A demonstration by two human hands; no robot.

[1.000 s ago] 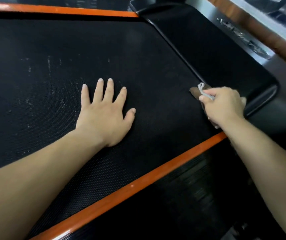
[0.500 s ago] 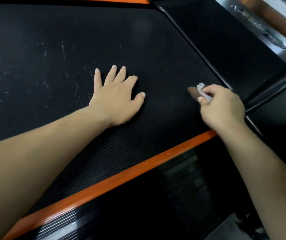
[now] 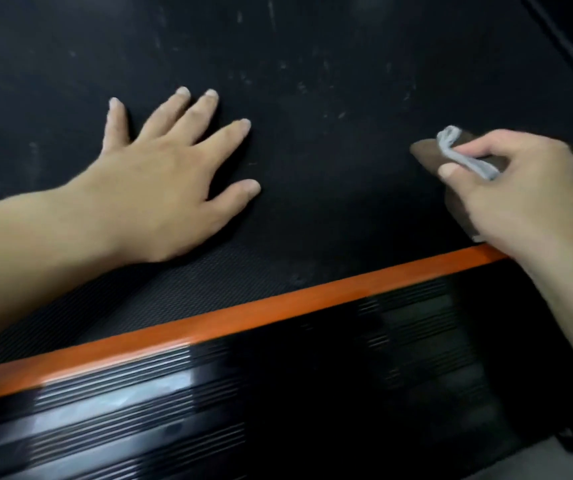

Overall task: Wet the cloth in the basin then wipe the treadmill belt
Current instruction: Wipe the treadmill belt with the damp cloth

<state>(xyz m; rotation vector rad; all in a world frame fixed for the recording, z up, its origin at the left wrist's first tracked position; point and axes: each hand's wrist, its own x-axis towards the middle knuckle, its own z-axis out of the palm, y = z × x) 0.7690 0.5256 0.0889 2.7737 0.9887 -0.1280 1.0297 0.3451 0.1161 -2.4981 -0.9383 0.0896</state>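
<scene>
Curled round the brown cloth (image 3: 425,153), our right hand (image 3: 524,199) pinches it with the thumb on top and holds it down against the treadmill belt (image 3: 312,57); our left hand (image 3: 163,181) holds nothing, lying palm down with fingers straight and spread. We see the belt filling the upper part of the view, black and finely textured, with pale scuffs and specks scattered across its far half; nearest us runs the black ribbed side rail (image 3: 208,393), glossy and catching light at its left end; between rail and belt lies an orange strip (image 3: 278,308), slanting from lower left to upper right, and our right wrist crosses over it. Our left hand rests flat on the belt, well to the left of the cloth; the cloth sits on the belt's right side, near the orange strip, one corner poking out beyond our fingers toward the left hand, most of it hidden under our palm; a pale grey loop (image 3: 451,147) of cord or tape lies on top of the cloth and passes under our thumb. We cannot tell whether the cloth is wet.
</scene>
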